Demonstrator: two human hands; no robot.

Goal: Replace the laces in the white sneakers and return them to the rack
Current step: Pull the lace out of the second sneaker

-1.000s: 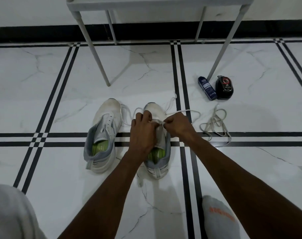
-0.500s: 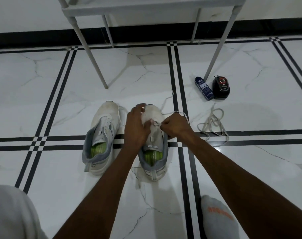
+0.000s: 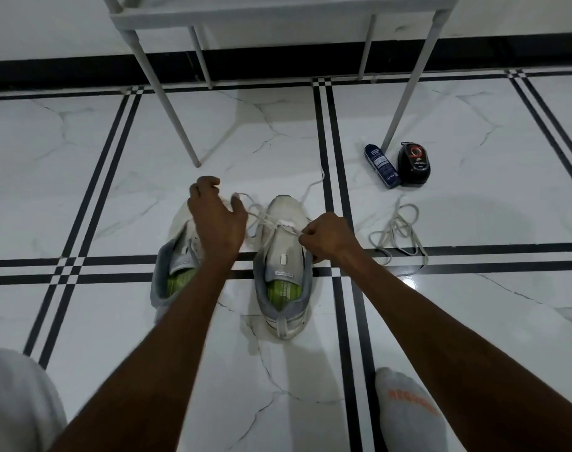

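Observation:
Two white sneakers with grey collars and green insoles stand side by side on the floor. The right sneaker has a white lace threaded through its front eyelets. My left hand hovers over the left sneaker and pinches one lace end, pulled out to the left. My right hand is fisted at the right sneaker's right side, gripping the other lace strand. A loose lace tail runs from the toe toward the rack.
The grey metal rack stands behind the shoes on thin legs. A loose old lace lies in a heap to the right. A blue bottle and a black shoe-polish sponge lie by the rack's right leg. My socked foot is at bottom right.
My left hand has lifted off the right sneaker and swung left, drawing the lace out sideways. My right hand stays at the sneaker's right side. The tongue is now uncovered.

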